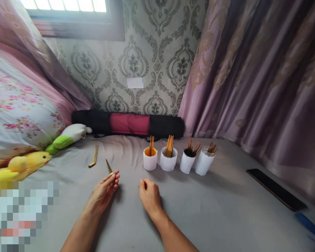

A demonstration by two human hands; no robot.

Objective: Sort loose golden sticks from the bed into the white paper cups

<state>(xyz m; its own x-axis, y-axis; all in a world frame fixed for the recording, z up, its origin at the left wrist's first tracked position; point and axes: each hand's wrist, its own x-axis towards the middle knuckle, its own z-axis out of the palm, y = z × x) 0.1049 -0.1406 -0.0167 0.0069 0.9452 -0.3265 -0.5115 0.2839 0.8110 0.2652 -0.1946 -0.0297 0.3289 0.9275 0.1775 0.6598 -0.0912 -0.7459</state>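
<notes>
- Two bare forearms (78,227) come in closest, on the near side of the orange-mouthed cup (150,162); the hands are apart.
- The left hand (105,190), near and left of that cup, pinches a slim, pointed gold-coloured tool (109,166) between thumb and fingers, its tip aimed away.
- The right hand (151,197) is loosely curled just this side of the cup; I can't tell whether anything is inside it.
- A bent gold-coloured tool (95,157) lies left of the cup on the grey sheet (212,217).
- Right of the cup stand a wide white cup (168,163), a dark-mouthed cup (187,165) and a white-wrapped jar (204,165); thin sticks rise from all four.
- Behind the cup lies a black-and-red roll (130,124).
</notes>
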